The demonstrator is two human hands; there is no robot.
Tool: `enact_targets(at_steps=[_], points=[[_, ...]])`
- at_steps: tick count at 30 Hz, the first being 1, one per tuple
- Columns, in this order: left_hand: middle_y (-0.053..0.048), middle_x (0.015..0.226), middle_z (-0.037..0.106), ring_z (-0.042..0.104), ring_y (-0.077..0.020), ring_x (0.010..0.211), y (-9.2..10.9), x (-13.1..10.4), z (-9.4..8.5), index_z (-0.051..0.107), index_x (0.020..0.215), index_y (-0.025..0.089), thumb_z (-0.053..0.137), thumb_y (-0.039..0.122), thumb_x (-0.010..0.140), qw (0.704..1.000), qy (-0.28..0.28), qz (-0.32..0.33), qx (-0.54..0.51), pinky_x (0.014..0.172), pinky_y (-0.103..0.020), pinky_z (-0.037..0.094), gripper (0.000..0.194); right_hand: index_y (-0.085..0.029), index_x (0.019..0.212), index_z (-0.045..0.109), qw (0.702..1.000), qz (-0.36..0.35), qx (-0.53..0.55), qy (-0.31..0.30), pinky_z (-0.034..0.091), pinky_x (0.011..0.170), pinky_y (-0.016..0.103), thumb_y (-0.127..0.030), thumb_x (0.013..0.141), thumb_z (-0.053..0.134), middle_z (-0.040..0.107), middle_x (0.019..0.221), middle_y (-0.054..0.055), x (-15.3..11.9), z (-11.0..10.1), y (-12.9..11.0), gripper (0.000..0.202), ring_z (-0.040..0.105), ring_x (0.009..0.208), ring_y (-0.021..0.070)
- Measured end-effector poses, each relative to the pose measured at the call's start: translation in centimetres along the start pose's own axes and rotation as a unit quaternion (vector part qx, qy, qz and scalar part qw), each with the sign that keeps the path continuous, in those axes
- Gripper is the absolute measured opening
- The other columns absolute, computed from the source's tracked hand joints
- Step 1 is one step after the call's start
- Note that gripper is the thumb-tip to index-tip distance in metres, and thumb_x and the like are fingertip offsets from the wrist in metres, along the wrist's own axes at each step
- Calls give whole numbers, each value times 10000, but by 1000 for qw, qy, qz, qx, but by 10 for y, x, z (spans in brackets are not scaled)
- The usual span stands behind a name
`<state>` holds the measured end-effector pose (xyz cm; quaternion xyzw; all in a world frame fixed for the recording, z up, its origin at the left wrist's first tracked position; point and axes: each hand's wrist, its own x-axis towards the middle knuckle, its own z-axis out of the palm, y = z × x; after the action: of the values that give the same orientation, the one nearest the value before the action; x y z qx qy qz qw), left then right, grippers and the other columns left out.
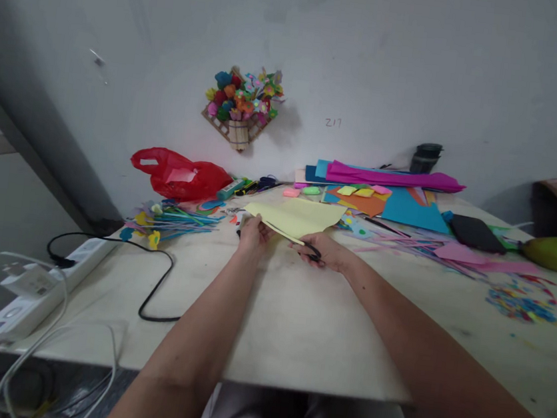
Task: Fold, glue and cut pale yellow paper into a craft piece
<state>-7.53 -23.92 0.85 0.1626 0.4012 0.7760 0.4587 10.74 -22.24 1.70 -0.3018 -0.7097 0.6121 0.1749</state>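
Note:
A sheet of pale yellow paper point(298, 216) is held up over the middle of the table. My left hand point(254, 234) pinches its near left edge. My right hand point(323, 250) is closed round the black handles of a pair of scissors point(312, 252), at the sheet's near right edge. A narrow strip point(283, 232) runs along that near edge between the two hands. The scissors' blades are mostly hidden by the paper, and I cannot tell how wide they stand.
Paper flowers point(154, 238) and a red plastic bag point(182, 174) lie at the left. Coloured sheets point(412, 211) are stacked at the back right, near a dark phone-like slab point(477, 233). Paper scraps point(522, 304) lie far right. A power strip point(47, 293) with cables occupies the left edge.

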Motion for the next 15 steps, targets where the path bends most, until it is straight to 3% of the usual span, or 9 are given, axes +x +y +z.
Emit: enact_targets(at_steps=[15], points=[[-11,651,626,597,-111,543,4,-1,0,566,803,168,487,192,825,999,40,-6,-8,567,-230,500,86,-141,750,554,1000,8,4,-15,171,276,145,-281,685,579,498,466,-57,0,-2,2,156,387,302,24]])
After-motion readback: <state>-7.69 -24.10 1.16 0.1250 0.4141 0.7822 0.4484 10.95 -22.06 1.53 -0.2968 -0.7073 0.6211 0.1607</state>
